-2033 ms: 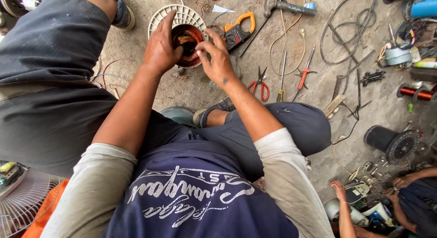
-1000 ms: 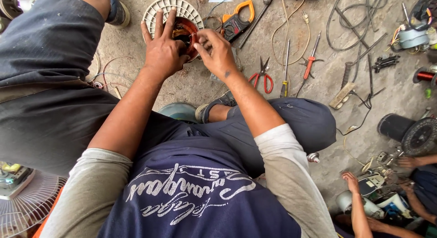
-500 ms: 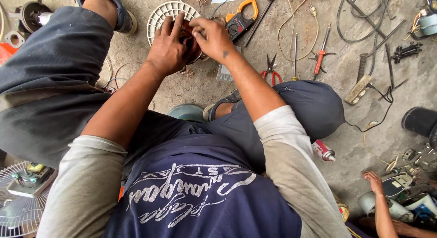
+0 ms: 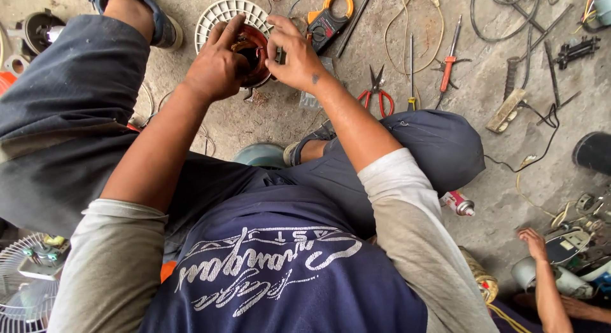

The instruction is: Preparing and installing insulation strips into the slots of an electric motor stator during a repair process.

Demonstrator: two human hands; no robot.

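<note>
The head view looks down over a seated person's navy shirt and grey sleeves to the concrete floor (image 4: 267, 120). Both hands meet on a round motor stator with reddish copper windings (image 4: 253, 53), held above a white round fan grille (image 4: 219, 14) that lies on the floor near the top edge. The left hand (image 4: 216, 69) wraps the stator's left side, its fingers (image 4: 232, 27) curled over the rim and closed on it. The right hand (image 4: 294, 56) grips the right side, its fingers (image 4: 280, 27) bent over the top edge and pressed against the windings. The 2 hands cover much of the stator, so only its middle and part of the rim show.

Just right of the hands lies an orange and black clamp meter (image 4: 328, 18). Further right on the floor are red-handled scissors (image 4: 377, 94), a yellow-handled screwdriver (image 4: 411, 72) and red-handled pliers (image 4: 449, 59), with loose black cables (image 4: 509, 14) beyond them. A small spray can (image 4: 458, 204) rests beside the person's bent right knee. At the lower left stands a white fan guard (image 4: 25, 276). At the lower right another person's hand (image 4: 533, 242) reaches towards a heap of small parts, well apart from the stator.
</note>
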